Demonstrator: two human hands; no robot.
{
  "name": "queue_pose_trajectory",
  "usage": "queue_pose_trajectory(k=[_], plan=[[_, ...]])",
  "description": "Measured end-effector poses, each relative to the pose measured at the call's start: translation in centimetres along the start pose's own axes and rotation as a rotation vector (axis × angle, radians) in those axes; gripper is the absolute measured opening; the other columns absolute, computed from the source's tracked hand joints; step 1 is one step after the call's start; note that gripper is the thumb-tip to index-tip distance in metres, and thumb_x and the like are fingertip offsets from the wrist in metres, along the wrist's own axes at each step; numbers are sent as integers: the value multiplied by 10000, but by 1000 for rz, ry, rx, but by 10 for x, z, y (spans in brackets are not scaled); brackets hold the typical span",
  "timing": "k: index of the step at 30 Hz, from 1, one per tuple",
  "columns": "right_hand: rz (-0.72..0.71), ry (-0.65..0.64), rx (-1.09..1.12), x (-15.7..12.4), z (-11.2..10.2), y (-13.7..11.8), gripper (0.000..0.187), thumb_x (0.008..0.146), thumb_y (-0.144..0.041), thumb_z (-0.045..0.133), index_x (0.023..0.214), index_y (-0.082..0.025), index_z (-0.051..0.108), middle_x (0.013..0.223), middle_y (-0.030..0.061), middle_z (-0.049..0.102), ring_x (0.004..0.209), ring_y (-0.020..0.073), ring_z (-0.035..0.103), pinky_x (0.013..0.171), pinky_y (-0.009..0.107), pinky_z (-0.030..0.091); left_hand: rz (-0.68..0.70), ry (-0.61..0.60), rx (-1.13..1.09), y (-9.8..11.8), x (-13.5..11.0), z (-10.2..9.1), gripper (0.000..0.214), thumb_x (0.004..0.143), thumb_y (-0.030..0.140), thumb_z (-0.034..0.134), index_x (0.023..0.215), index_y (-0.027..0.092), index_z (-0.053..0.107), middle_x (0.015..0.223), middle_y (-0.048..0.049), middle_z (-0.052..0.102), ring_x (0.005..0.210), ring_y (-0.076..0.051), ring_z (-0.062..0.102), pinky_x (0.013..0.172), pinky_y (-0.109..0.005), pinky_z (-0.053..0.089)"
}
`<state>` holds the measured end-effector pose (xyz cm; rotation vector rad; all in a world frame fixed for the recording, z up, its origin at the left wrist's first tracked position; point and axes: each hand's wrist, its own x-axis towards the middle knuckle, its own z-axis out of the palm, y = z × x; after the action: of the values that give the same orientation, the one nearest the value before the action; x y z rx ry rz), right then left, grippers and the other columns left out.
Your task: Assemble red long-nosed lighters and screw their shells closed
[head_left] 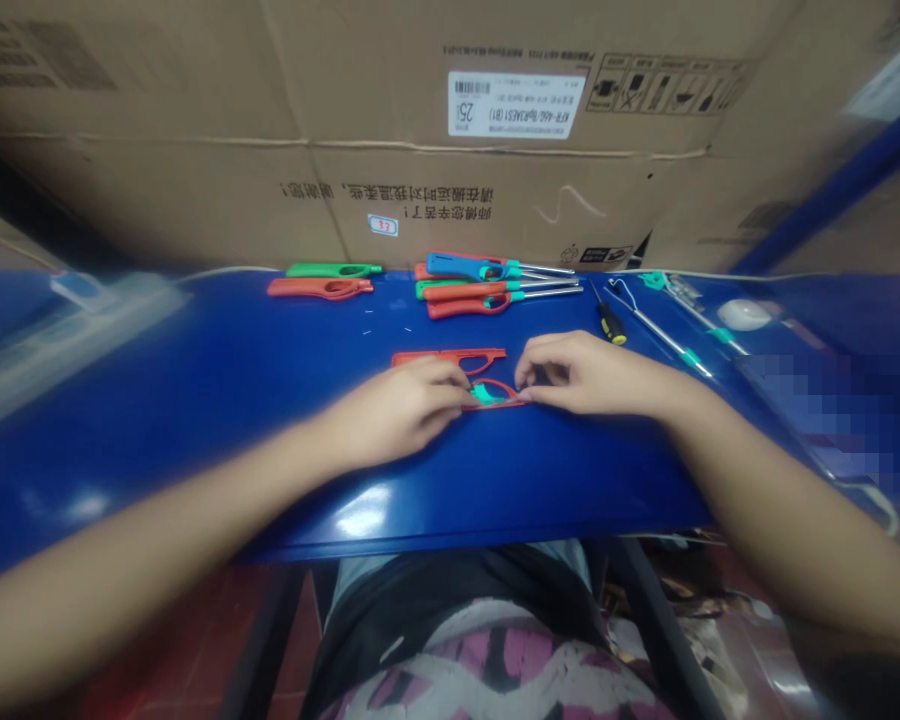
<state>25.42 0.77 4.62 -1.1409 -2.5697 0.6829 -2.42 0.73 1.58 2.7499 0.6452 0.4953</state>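
Low over the blue table, my left hand (405, 412) is closed on a red lighter casing (511, 388). A teal trigger (484, 393) sits inside the casing's looped guard. At the casing's right end, my right hand (581, 375) pinches with thumb and fingertips; a small part in that pinch cannot be made out. Just beyond my left fingers lies a second red casing piece (495, 353), partly covered by the hand. Much of the held casing is hidden under my left hand.
Several lighters with metal tubes (461, 265) lie at the back, left of a screwdriver (611, 325). Green (322, 270) and red (307, 288) casings lie further left. Metal tubes with teal ends (664, 335) and a white rounded object (745, 315) are at right. Cardboard (232, 190) stands behind.
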Motion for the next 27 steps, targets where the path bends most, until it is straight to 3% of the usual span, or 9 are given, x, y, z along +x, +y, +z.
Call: queue_pose_trajectory(k=[5, 12, 16, 18, 22, 24, 27], plan=[[136, -89, 57, 1, -3, -1, 144, 855, -283, 649, 861, -168, 735, 797, 32, 702, 654, 131, 558, 606, 254, 397, 1, -2, 3, 0, 0, 1, 273, 984, 156, 547, 1182, 191, 732, 1179, -90, 673, 1106, -222, 631, 995, -385, 529], [174, -142, 89, 1, -5, 4, 173, 883, -272, 596, 847, -186, 742, 811, 30, 738, 687, 140, 608, 616, 255, 410, 14, 7, -13, -1, 1, 0, 263, 992, 157, 536, 1163, 183, 735, 1163, -95, 675, 1111, -226, 630, 1002, -396, 526], [155, -112, 44, 3, 1, 6, 134, 870, -267, 633, 812, -171, 707, 754, 21, 699, 634, 126, 567, 589, 246, 397, 20, 1, -30, -1, 1, 2, 268, 991, 148, 535, 1171, 182, 730, 1174, -100, 672, 1109, -223, 630, 997, -390, 528], [80, -12, 34, 5, 6, 8, 148, 890, -287, 633, 830, -167, 695, 747, 21, 673, 629, 126, 551, 595, 250, 413, 22, 0, -35, -1, 2, 3, 267, 992, 151, 535, 1175, 185, 727, 1179, -100, 670, 1105, -219, 632, 992, -382, 529], [-88, 229, -26, 8, 17, 17, 224, 969, -237, 520, 1073, -181, 711, 1018, 90, 668, 884, 188, 631, 797, 321, 511, 32, 8, -41, -2, 1, 4, 246, 994, 161, 540, 1151, 176, 728, 1183, -98, 670, 1104, -212, 633, 998, -367, 524], [-149, 228, -108, 10, 22, 22, 322, 982, -179, 457, 1188, -227, 699, 1206, 119, 617, 1085, 237, 607, 943, 405, 500, 34, 18, -45, -3, 1, 4, 238, 995, 163, 539, 1139, 167, 728, 1183, -102, 670, 1101, -212, 633, 995, -363, 525], [-158, 175, -187, 11, 25, 28, 322, 971, -167, 480, 1194, -252, 696, 1287, 124, 579, 1164, 276, 569, 1007, 483, 472, 47, 38, -46, -3, 1, 6, 243, 995, 165, 540, 1149, 166, 728, 1169, -105, 672, 1094, -217, 632, 991, -373, 525]])
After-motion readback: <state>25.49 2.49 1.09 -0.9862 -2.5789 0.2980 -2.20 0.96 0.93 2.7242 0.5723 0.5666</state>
